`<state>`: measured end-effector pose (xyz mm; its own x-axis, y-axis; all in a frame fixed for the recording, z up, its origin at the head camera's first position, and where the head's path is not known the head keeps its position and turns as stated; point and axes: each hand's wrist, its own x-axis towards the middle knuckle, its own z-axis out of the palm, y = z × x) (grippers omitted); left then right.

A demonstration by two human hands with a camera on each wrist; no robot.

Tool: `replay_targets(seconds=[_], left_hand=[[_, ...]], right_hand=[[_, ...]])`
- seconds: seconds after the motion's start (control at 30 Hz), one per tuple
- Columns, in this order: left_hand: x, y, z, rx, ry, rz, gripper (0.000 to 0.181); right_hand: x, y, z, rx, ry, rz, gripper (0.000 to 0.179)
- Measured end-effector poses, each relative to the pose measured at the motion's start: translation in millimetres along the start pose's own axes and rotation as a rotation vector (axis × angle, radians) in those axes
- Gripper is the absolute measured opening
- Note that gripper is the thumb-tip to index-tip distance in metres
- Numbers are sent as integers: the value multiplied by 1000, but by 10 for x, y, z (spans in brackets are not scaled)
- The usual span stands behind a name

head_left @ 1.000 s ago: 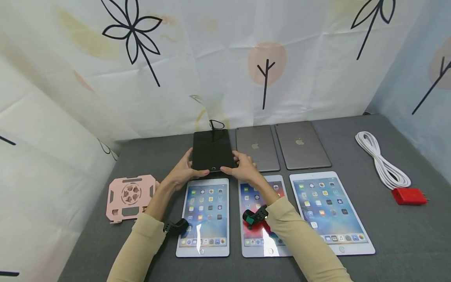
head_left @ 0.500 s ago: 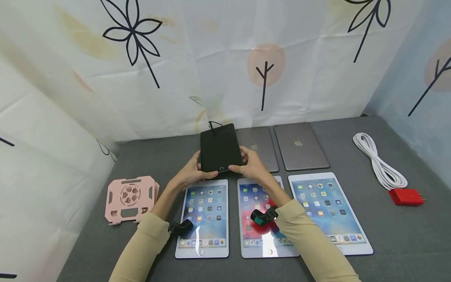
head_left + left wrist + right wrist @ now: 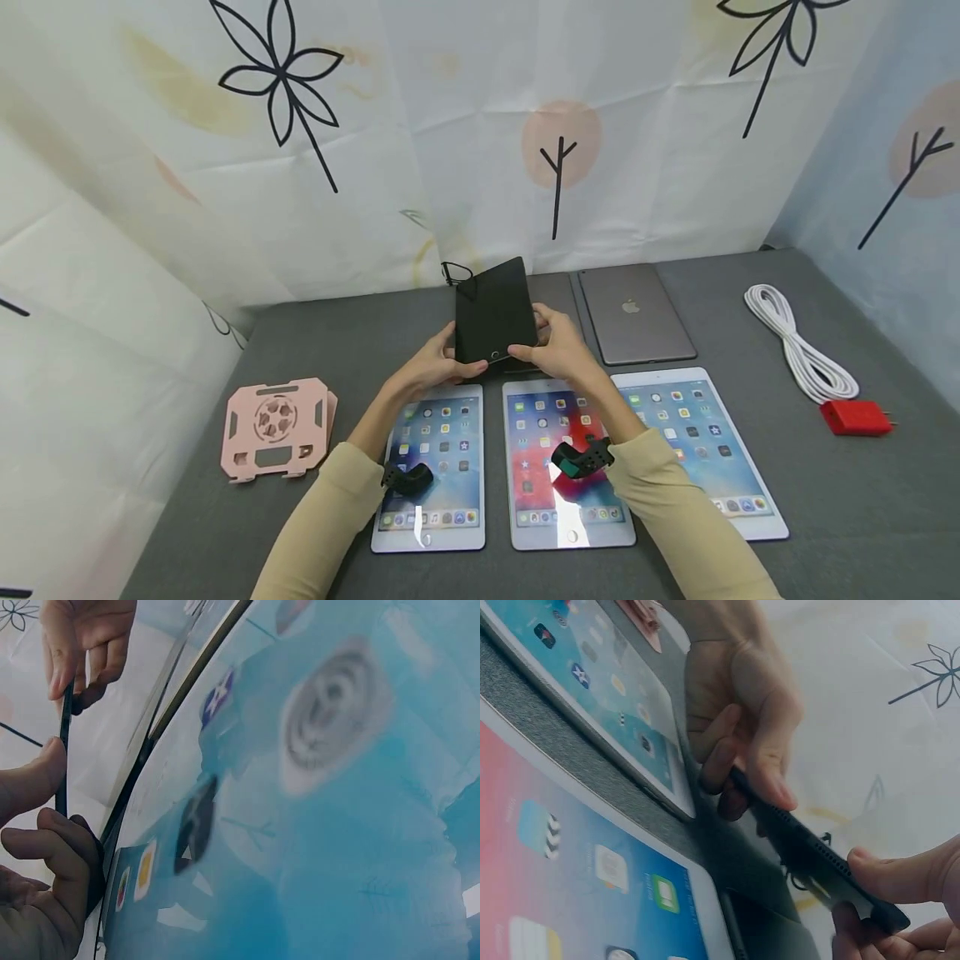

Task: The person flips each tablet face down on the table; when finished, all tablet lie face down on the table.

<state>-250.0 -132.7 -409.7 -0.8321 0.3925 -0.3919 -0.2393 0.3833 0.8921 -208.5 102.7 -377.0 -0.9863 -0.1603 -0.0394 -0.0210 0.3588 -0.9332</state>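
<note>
Both hands hold a black tablet by its near corners, its dark screen up and round home button toward the person. Thumbs lie on top and fingers curl underneath. The left hand grips the left corner; the right hand grips the right one. In the right wrist view the tablet's thin edge runs between the two hands, raised off the table. Beneath the arms lie a white tablet and a second white tablet, screens lit. A grey tablet lies face down, partly hidden behind the black one.
Another grey tablet lies face down at the back. A third lit white tablet is partly under the right sleeve. At left stands a pink perforated stand. Right are a coiled white cable and red charger. Curtains border the table.
The hands have carried the black tablet rightward, raised and tilted it, so it now covers part of the nearer grey tablet. The head view has shifted slightly.
</note>
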Motion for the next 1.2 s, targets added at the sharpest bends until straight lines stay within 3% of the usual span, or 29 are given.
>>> replay_targets(seconds=[0.3, 0.77, 1.07, 1.2], left_hand=[[78, 28, 80, 88, -2, 3, 107], [152, 84, 110, 313, -63, 90, 100], [179, 91, 86, 351, -113, 134, 97], [180, 60, 35, 313, -146, 146, 94]], right_hand=[[-70, -57, -78, 19, 27, 57, 82], [-72, -140, -75, -4, 121, 5, 81], [-90, -183, 13, -90, 145, -79, 78], [-89, -212, 66, -107, 140, -118, 78]])
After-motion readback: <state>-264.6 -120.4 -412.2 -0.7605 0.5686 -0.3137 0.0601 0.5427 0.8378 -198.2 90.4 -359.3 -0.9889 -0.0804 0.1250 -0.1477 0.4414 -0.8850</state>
